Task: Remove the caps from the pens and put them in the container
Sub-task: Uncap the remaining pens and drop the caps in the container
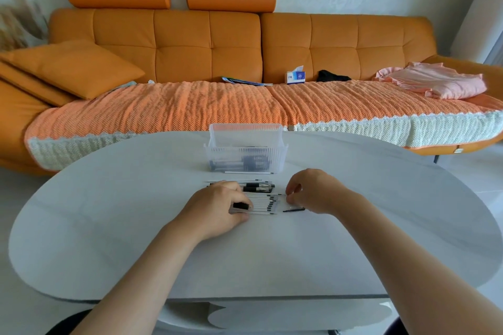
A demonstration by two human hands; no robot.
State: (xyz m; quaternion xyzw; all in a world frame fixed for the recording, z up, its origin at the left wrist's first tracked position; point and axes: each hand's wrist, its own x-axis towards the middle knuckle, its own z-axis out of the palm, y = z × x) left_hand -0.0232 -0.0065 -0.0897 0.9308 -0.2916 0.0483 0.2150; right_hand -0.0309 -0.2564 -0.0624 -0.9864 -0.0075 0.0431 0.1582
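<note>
Entry, head view only

- Left hand (217, 207): resting on the white table (109, 212), fingers curling round one pen (241, 206) at its black end. Judged to be steadying the barrel so that the other hand can be pulling against it.
- Right hand (315, 192): fingers curling, thumb and forefinger drawing together at the right tips of the row of pens (265, 202). Whether a cap is sitting between them cannot be told; too small.
- The row is lying side by side between the two hands, tips pointing right, probably so that each cap is coming off on the same side.
- Clear ribbed container (217, 155): standing at the far centre of the table, just beyond the row, within easy reach for dropping pens in. Dark pens are already showing through its wall.

Counts
- Containers: one.
- Thin white pens in the row: several, overlapping, exact number not readable.
- Black-gripped pens (258, 187) at the far edge of the row: looking like two.
- Loose white pen (249, 172) lying just near of the container: one.
- Dark sliver (294, 210) on the table under the right hand: one, possibly a removed cap
</note>
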